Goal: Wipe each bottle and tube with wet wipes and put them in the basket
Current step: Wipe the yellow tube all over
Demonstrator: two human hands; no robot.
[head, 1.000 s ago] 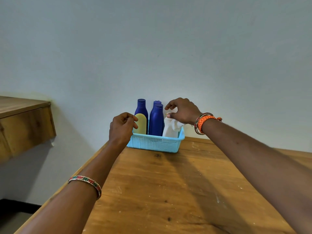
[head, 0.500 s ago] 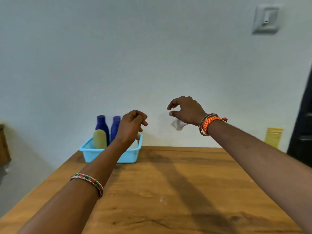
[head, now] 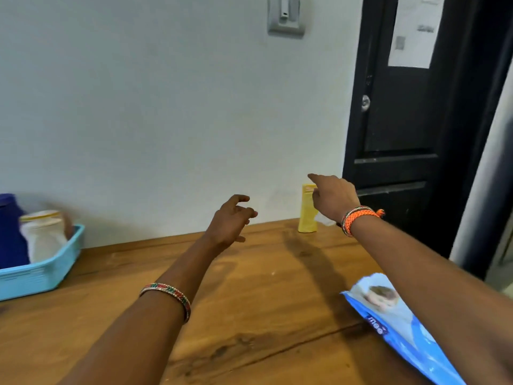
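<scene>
The right hand (head: pixel 334 197) reaches, fingers extended, for the yellow tube (head: pixel 306 211) at the table's (head: pixel 249 287) far edge, a wipe (head: pixel 324 219) seemingly beneath it; the left hand (head: pixel 231 220) hovers relaxed, empty.

A brown table by a white wall

We see a wooden table (head: pixel 249 287) against a plain white wall (head: pixel 166 120). A grey switch (head: pixel 286 15) sits high up, and a black door (head: pixel 402 129) with a paper sheet (head: pixel 413 31) stands beyond the table's right edge.
</scene>
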